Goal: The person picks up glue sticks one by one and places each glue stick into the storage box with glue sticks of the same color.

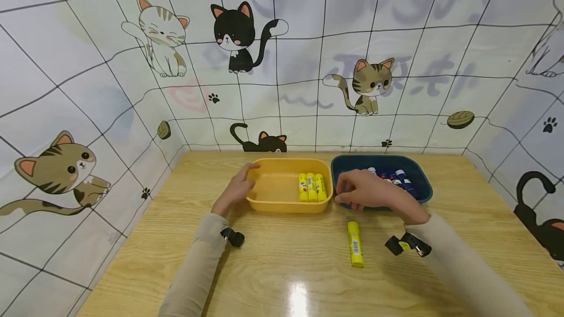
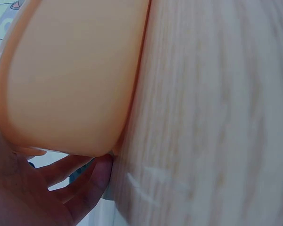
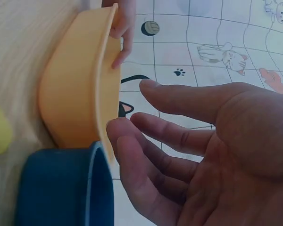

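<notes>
At its left end, the yellow plastic bin (image 1: 288, 207) is held by my left hand (image 1: 236, 191), with fingers on both sides of the wall. The left wrist view shows that hand's fingers (image 2: 92, 183) against the bin's outside. My right hand (image 1: 367, 189) hovers over the left part of the dark blue bin (image 1: 425, 180); its fingers are loosely bent with nothing between them, as the right wrist view shows. Several yellow glue sticks (image 1: 312, 187) lie side by side in the yellow bin's right end. Another yellow glue stick (image 1: 355, 243) lies on the table before the bins.
Several dark blue bottles or tubes with white ends (image 1: 407, 185) lie in the blue bin, partly hidden by my right hand. Both bins stand side by side near the back of the wooden table (image 1: 273, 253). Cat-patterned cloth walls (image 1: 304, 62) enclose the back and sides.
</notes>
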Tool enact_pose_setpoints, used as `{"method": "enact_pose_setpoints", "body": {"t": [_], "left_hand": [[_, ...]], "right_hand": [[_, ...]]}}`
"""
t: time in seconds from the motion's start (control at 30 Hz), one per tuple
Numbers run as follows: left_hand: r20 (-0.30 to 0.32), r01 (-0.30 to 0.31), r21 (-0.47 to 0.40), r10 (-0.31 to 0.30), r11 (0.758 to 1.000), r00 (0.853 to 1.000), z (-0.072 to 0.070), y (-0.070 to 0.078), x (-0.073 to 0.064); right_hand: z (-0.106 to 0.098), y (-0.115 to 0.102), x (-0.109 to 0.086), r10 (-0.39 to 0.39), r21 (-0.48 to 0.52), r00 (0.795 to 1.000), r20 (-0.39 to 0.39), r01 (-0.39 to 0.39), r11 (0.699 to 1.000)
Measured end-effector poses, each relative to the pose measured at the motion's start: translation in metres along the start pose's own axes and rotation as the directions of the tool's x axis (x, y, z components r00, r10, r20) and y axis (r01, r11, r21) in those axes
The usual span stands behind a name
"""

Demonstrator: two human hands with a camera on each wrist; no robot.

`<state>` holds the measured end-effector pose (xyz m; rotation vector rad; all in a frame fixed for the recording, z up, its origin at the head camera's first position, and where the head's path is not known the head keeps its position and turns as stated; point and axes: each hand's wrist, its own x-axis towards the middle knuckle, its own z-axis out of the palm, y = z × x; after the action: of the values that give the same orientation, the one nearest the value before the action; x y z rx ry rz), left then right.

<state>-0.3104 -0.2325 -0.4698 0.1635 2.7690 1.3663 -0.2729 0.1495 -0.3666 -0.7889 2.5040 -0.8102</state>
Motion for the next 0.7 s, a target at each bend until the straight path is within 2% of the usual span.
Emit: {"method": "enact_pose_setpoints", "body": {"t": [0.13,0.33,0.53,0.7], "left_hand": [[0.0,0.005,-0.008,-0.005,1.0,1.0,0.0,0.002,0.0],[0.006,0.007,0.012,-0.007,1.0,1.0,0.0,0.001,0.0],[-0.001,0.005,0.004,-0.005,1.0,1.0,0.0,0.003,-0.002],[-0.001,0.004,0.0,-0.004,1.0,1.0,0.001,0.003,-0.002]], "right_hand": [[0.01,0.013,-0.016,0.001,0.019,1.0,0.003,-0.001,1.0],[0.028,0.032,-0.028,0.02,0.065,0.999,0.026,-0.022,0.998],[0.043,0.047,-0.031,0.046,0.14,0.997,0.06,-0.054,0.989],[0.049,0.052,-0.03,0.065,0.15,0.995,0.08,-0.077,0.986]]}}
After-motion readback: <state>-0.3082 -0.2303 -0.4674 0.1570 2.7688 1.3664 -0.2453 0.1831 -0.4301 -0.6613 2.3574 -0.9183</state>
